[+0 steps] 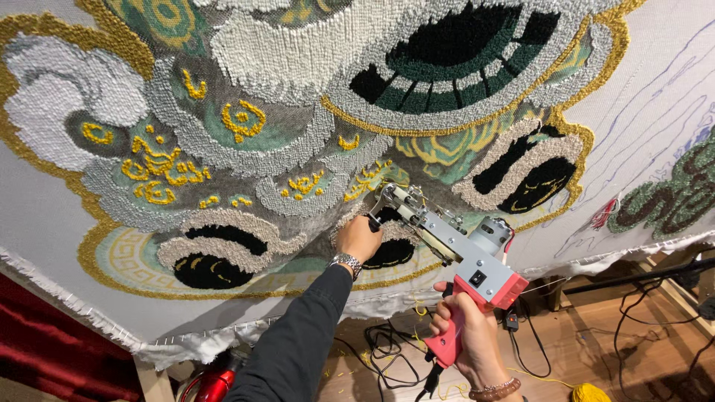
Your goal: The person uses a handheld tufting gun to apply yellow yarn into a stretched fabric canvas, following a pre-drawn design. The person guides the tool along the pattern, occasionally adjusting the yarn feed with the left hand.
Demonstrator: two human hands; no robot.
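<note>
Right hand (463,327) fingers wrapped tight round red pistol grip of red-and-metal tufting gun (454,249). Left hand (358,237) fingers closed on gun's black front handle, knuckles near cloth. Gun's long axis slants up-left from right hand, needle end (389,195) touching stretched white backing cloth with tufted grey, gold, green, black pattern (246,156). Left hand nearer needle.

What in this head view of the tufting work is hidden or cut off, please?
- Tufting gun needle tip: hidden by the left hand and the gun's front.
- Right hand fingers: mostly wrapped behind the red grip.
- Yellow yarn ball: cut off by the bottom edge.
- Rug cloth: cut off by the top and side edges.
</note>
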